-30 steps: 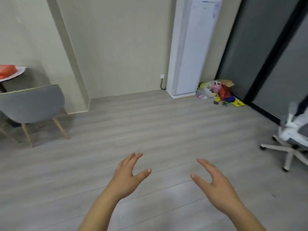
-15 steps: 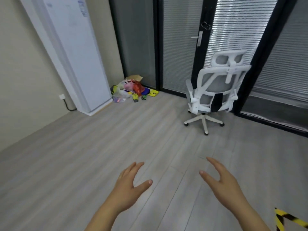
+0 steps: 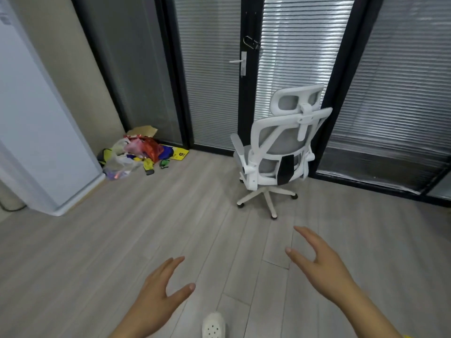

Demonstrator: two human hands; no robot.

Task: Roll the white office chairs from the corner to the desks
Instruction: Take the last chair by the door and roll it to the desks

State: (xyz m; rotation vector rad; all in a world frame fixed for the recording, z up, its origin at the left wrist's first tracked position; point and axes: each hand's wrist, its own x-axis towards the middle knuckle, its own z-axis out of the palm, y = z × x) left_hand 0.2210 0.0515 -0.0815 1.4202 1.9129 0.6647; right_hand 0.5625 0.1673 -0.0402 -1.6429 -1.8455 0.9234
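We look down at a grey plank floor (image 3: 102, 252) that fills most of the view, and beyond it a wall of glass panels (image 3: 210, 76) in black frames with slatted blinds behind them. One panel is a door with a white handle (image 3: 238, 61) and a lock hanging just above it. At the left edge stands a tall white cabinet-like unit (image 3: 36, 132), its foot resting on the floor against the beige wall.

The white office chair (image 3: 280, 147) stands upright on its five-legged wheeled base, close in front of the glass, just right of the door frame. Its back faces us, with a headrest on top, grey mesh inside the white frame and a black strip low on the backrest. It is apart from both of our hands.

In the corner between the white unit and the glass lies a heap of coloured bags and scraps (image 3: 139, 154), with a piece of cardboard behind it.

Our left hand (image 3: 158, 296) hangs over the floor with its grip spread, thumb out to the side, touching nothing. Our right hand (image 3: 322, 267) is likewise spread and holds nothing, reaching a little nearer the chair. Between our forearms, at the bottom edge, shows the toe of a white perforated shoe (image 3: 214, 325)
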